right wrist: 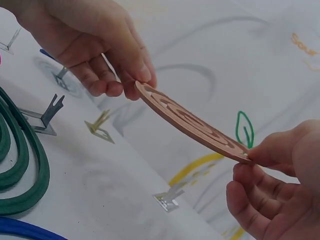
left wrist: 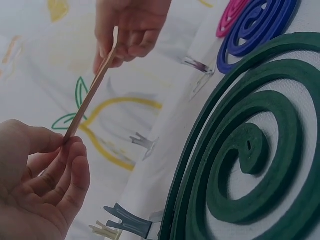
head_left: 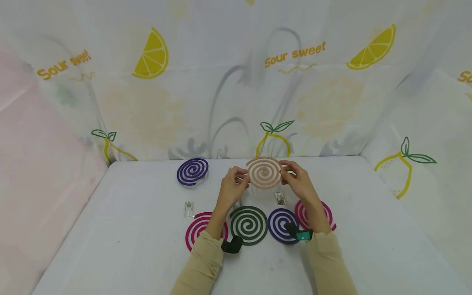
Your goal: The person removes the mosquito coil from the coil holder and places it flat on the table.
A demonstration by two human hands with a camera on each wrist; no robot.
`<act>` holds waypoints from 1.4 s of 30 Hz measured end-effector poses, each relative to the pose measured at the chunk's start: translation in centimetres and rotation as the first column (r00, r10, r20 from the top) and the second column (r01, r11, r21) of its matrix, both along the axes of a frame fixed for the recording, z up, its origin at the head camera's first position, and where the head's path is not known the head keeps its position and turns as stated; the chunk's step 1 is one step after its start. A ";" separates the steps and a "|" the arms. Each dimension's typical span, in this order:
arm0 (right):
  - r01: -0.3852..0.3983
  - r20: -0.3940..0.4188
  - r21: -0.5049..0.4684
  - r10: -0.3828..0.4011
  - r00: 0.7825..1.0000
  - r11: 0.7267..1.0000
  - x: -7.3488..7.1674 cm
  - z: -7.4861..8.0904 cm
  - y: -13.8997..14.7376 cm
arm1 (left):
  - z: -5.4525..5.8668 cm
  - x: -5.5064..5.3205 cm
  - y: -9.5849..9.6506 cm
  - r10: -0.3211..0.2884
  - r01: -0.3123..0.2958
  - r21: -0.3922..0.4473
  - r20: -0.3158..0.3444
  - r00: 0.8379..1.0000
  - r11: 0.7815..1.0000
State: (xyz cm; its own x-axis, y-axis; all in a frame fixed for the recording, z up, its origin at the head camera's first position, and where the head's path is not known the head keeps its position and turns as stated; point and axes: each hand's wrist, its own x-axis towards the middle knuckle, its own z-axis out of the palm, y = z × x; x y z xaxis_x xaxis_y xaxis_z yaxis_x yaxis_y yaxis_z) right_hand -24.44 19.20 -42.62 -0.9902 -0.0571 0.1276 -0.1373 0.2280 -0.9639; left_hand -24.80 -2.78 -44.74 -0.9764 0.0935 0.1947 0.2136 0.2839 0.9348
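A tan mosquito coil is held up above the far part of the table, its flat face toward the head camera. My left hand pinches its left rim between thumb and fingertips. On the opposite rim, my right hand grips it the same way. The right wrist view shows the coil nearly edge-on between both hands. Below the hands lies a green coil, with a small grey metal stand beside it. A gold stand and a silver stand are on the table behind.
At the back left, a purple coil sits tilted. A metal stand lies in front of it, another stand near my right hand. Pink coils, partly under my forearms, and a blue coil flank the green one. Printed cloth rises behind.
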 end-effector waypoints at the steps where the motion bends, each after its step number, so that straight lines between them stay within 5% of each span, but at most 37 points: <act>1: 0.001 0.000 -0.002 -0.001 1.000 1.000 0.0 0.0 0.1 | 0.0 0.0 0.0 0.003 -0.003 0.000 -0.002 1.000 1.000; 42: 0.057 -0.006 0.072 -0.056 0.998 0.996 0.1 0.0 2.6 | -0.1 0.5 3.1 0.013 -0.017 -0.073 -0.055 0.998 0.997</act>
